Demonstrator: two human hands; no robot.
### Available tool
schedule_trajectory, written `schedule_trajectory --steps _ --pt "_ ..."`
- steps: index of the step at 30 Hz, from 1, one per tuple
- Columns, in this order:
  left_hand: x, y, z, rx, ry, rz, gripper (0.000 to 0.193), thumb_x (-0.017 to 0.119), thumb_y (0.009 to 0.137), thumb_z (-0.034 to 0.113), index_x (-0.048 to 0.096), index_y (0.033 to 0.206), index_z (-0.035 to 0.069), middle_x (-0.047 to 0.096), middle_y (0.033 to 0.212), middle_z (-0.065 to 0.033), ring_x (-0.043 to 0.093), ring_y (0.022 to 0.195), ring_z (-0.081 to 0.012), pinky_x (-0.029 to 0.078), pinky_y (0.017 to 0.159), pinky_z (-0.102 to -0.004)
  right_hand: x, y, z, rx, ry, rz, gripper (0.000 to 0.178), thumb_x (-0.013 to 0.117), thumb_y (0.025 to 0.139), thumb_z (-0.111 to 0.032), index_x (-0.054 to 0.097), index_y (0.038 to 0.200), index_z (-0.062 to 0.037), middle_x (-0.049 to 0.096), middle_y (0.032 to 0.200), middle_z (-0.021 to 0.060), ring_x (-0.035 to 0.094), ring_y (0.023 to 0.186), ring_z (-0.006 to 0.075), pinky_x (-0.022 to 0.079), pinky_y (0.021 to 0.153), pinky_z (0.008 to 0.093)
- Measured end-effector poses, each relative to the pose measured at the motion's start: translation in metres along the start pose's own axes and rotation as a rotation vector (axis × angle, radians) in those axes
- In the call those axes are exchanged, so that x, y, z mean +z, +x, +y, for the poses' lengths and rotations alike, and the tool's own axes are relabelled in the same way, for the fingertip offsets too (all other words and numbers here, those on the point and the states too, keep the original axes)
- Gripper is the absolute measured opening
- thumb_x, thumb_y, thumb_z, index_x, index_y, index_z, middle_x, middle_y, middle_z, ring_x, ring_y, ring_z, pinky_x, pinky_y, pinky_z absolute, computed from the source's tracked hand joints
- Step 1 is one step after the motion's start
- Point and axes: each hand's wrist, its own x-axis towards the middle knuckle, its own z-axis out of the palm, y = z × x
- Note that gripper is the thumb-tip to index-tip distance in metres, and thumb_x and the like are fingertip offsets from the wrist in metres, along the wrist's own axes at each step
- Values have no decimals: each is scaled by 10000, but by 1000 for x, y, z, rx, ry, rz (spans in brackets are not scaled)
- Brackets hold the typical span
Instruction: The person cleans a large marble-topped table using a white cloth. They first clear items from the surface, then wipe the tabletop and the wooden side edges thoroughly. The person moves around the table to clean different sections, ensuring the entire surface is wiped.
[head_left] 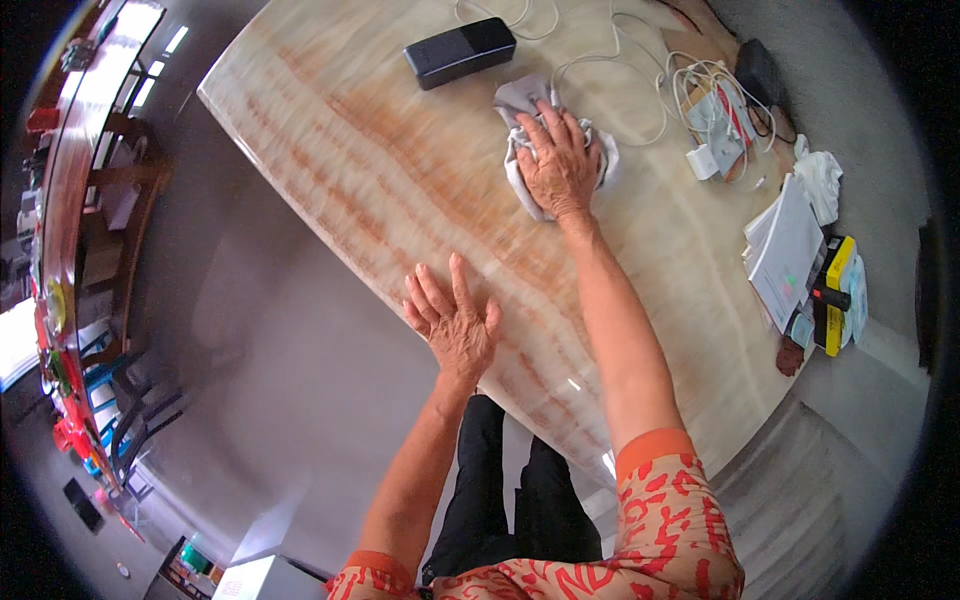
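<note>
My right hand (561, 166) grips a crumpled grey and white cloth (528, 100), pressing it against the marble-patterned table (400, 170). Its fingers lie over the bunched fabric, and folds stick out on both sides and beyond the fingertips. My left hand (455, 325) is open, with its fingers apart, and rests at the table's near-left edge holding nothing. Just beyond the cloth, to its left, lies a black oblong box-shaped device (460, 53). What lies under the right palm is hidden.
White cables (640, 60) trail to a tangle with a white charger (703, 162) at the far right. Papers (785, 250), a crumpled white plastic bag (820, 185) and a yellow-black box (838, 290) line the right edge. A wooden chair (135, 215) stands off to the left.
</note>
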Motion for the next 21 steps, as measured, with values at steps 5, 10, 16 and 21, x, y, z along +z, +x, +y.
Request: schedule_trajectory --steps 5,10,16,21 --pt "1 0 -3 -19 11 9 750 571 812 422 300 1461 160 138 1502 -232 88 1399 -408 45 1110 -542 -24 -49 -14 -120 53 -160 500 694 731 -293 579 1218 -288 463 1373 -28 408 1260 246 316 1000 566" --pt "-1 29 12 -11 -208 50 735 644 804 349 320 1443 183 170 1481 -229 130 1384 -397 84 1109 -530 -40 -75 -17 -204 156 -148 615 720 710 -264 527 1290 -329 447 1387 -38 397 1268 235 329 978 560" --pt "12 70 35 -11 -7 78 713 626 818 356 324 1445 198 205 1483 -200 166 1380 -393 109 1108 -525 -29 -35 -1 -84 95 -88 586 662 761 -261 503 1319 -340 482 1304 -44 433 1173 213 335 854 520" --pt "16 71 42 9 107 100 672 575 827 385 362 1435 194 215 1485 -207 164 1385 -391 115 1111 -525 -18 -6 30 -46 45 -70 565 670 739 -256 537 1284 -323 490 1292 -54 431 1176 205 338 846 524"
